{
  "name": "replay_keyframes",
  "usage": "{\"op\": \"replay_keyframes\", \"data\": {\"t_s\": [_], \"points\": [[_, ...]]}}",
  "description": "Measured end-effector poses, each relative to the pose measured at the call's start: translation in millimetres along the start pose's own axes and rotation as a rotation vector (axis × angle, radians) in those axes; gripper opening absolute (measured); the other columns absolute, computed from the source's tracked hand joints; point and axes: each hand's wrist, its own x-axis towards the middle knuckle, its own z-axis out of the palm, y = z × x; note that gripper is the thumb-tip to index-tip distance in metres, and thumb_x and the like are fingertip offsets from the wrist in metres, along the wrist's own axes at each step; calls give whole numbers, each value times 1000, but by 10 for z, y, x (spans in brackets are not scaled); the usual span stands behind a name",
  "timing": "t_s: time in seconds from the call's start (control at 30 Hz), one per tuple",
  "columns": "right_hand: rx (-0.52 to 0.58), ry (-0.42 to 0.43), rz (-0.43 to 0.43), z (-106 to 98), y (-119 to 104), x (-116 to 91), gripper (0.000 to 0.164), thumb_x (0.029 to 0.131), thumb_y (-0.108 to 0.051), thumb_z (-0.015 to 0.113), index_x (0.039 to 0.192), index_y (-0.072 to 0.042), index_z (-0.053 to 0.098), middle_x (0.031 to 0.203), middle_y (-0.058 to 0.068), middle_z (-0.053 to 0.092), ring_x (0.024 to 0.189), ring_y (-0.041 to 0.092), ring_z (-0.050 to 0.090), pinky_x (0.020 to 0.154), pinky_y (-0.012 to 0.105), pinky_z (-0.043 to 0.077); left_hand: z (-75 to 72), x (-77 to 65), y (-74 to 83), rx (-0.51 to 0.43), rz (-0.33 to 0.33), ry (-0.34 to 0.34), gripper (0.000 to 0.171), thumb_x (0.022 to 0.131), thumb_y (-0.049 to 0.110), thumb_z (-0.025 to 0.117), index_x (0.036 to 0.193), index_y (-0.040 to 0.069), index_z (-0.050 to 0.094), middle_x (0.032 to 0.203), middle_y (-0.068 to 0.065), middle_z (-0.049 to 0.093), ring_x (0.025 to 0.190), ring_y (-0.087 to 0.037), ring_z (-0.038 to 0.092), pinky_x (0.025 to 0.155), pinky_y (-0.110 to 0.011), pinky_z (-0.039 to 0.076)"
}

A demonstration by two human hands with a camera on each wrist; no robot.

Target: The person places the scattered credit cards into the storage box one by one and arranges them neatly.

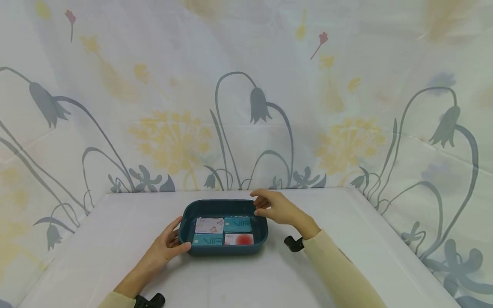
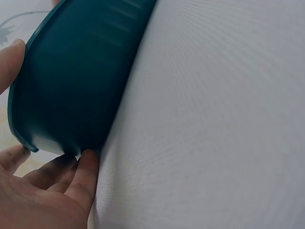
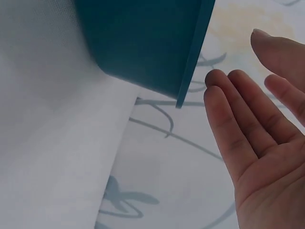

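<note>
A dark teal plastic tray (image 1: pixel 223 250) with rounded corners and raised walls stands on the table. Flat inside it lie two teal cards marked VIP, one at the upper right (image 1: pixel 237 224) and one at the lower left (image 1: pixel 208 239). Beside them are a pale pink patterned card (image 1: pixel 209 225) and a white card with a red disc (image 1: pixel 239 239). My left hand (image 1: pixel 166 244) holds the tray's left end, thumb at the front rim and fingers against the outer wall. Over the tray's right rim hovers my right hand (image 1: pixel 275 206), fingers loosely bent and holding nothing.
A white-covered table (image 1: pixel 231 282) carries the tray near its back edge. Behind and at both sides hangs a pale curtain (image 1: pixel 246 51) printed with grey and yellow flowers. Black wrist straps with small camera mounts (image 1: pixel 294 244) sit on both wrists.
</note>
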Motion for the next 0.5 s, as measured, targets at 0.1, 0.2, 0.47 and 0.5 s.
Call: {"op": "replay_keyframes", "data": {"t_s": [0.1,0.2,0.47,0.5], "points": [[2,38,-8,-28,28,-101,50,89,-19,70,135,-11,50,109,12,64,94,12,62,88,31,51,0,3,-3,1,4,-1,84,90,18,68,154,19,15,149,-28,29,133,-41,36,100,-43,43],[-12,73,-17,-57,47,-214,49,88,-18,70,133,-11,51,106,12,64,93,12,62,85,31,52,6,-6,-4,4,6,1,83,90,18,68,154,18,15,148,-28,30,133,-41,36,100,-43,43],[-59,178,31,-160,101,-548,45,88,-17,71,129,-10,55,101,0,63,91,12,62,84,31,52,-3,-56,41,77,14,12,81,91,23,66,154,13,15,151,-26,26,135,-44,32,103,-49,40],[-67,187,33,-178,112,-578,44,88,-19,71,129,-10,55,101,0,63,91,12,62,84,32,52,-18,-66,64,104,22,18,80,92,24,65,154,12,16,152,-25,25,136,-43,31,103,-51,39]]}}
